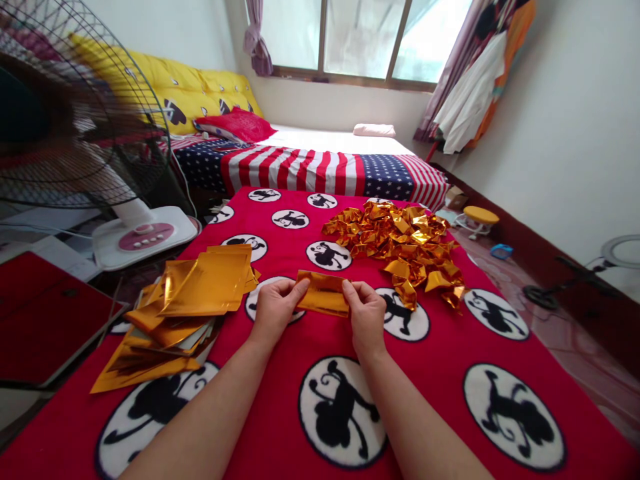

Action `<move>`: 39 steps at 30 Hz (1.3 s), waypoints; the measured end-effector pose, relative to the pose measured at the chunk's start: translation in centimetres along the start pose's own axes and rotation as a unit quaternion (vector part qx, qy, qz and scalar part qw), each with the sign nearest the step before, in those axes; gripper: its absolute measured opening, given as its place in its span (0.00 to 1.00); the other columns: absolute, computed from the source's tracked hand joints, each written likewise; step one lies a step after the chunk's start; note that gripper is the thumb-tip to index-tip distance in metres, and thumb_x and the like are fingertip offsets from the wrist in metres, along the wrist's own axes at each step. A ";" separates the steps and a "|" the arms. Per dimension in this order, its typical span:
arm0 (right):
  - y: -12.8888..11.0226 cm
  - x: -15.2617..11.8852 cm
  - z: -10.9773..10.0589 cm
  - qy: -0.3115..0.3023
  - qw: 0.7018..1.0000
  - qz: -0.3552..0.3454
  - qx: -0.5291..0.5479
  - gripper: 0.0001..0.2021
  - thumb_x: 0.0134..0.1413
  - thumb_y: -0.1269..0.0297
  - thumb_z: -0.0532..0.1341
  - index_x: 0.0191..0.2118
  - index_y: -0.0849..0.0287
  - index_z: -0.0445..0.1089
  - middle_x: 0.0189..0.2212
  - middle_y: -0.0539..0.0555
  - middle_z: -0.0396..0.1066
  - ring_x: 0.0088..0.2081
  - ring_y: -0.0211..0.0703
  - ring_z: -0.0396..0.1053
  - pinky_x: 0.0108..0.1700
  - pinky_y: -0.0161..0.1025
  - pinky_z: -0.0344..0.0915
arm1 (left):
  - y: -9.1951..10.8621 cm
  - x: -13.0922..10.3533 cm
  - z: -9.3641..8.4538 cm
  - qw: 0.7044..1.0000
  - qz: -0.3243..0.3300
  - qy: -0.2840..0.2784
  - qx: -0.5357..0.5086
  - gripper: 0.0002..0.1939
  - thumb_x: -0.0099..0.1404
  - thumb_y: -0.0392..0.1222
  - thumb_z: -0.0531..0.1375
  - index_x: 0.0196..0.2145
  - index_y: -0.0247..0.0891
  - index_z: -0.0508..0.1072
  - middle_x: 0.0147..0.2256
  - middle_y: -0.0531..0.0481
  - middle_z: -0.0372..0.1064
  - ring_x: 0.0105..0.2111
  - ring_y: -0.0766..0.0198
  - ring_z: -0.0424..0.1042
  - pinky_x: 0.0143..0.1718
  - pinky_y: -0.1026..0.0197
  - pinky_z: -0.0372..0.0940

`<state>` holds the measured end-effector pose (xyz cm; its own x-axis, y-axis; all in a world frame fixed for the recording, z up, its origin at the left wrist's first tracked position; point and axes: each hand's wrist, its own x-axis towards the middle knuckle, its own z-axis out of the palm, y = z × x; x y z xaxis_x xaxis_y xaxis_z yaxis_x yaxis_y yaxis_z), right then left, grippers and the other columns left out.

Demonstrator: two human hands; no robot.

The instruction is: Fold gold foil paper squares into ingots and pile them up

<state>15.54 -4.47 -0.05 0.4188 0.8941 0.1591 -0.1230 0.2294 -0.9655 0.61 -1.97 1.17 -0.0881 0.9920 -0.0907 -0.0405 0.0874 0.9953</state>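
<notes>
A gold foil sheet (324,293), narrow and rectangular, is stretched level between my two hands above the red cloth (280,427). My left hand (278,303) pinches its left end, thumb on top. At its right end my right hand (366,310) has the same kind of pinch. To the left of my left hand lies a loose stack of flat gold sheets (205,287), some of them skewed. A heap of folded gold foil pieces (400,240) spreads over the cloth beyond my right hand.
An electric fan (145,233) stands at the left beside a dark red board (45,320). Behind the cloth is a bed (305,170) under a window. A yellow stool (481,215) and a ring light stand (565,283) are on the floor at the right.
</notes>
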 end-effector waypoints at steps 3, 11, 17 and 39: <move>0.0 0.0 -0.1 0.002 1.000 -0.007 -0.029 0.14 0.52 0.55 0.64 0.25 0.61 0.69 0.22 0.47 0.64 0.26 0.35 0.60 0.29 0.32 0.59 | 0.2 -0.1 0.0 1.000 -0.002 0.001 0.009 0.25 0.45 0.61 0.67 0.23 0.33 0.72 0.19 0.56 0.62 0.18 0.72 0.62 0.13 0.71 0.64; -0.4 -0.1 -0.1 0.011 0.996 -0.018 -0.082 0.15 0.52 0.54 0.63 0.25 0.61 0.69 0.22 0.48 0.64 0.26 0.36 0.60 0.29 0.32 0.59 | 0.4 -0.3 -0.2 0.999 0.015 -0.008 0.033 0.24 0.48 0.61 0.65 0.21 0.34 0.69 0.18 0.57 0.56 0.18 0.72 0.58 0.13 0.71 0.62; -0.5 -0.2 -0.1 0.012 0.996 -0.019 -0.088 0.16 0.52 0.52 0.62 0.25 0.60 0.68 0.22 0.48 0.64 0.26 0.36 0.60 0.28 0.32 0.59 | 0.3 -0.2 -0.1 0.999 0.027 0.000 0.036 0.23 0.49 0.60 0.65 0.20 0.35 0.68 0.17 0.57 0.55 0.17 0.72 0.56 0.13 0.71 0.60; -1.2 0.9 -1.0 -0.027 0.814 -0.045 -0.579 0.12 0.53 0.53 0.60 0.26 0.51 0.75 0.22 0.50 0.74 0.26 0.43 0.69 0.28 0.37 0.49 | 0.3 -0.5 -0.7 0.778 0.142 0.019 0.612 0.21 0.63 0.58 0.53 0.25 0.43 0.76 0.24 0.45 0.73 0.26 0.56 0.70 0.25 0.61 0.48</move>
<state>16.93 -4.34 1.06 0.3345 0.9167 0.2185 0.8492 -0.1927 -0.4916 -0.01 -2.50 1.54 0.0501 0.9857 0.1608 0.9615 -0.0912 0.2594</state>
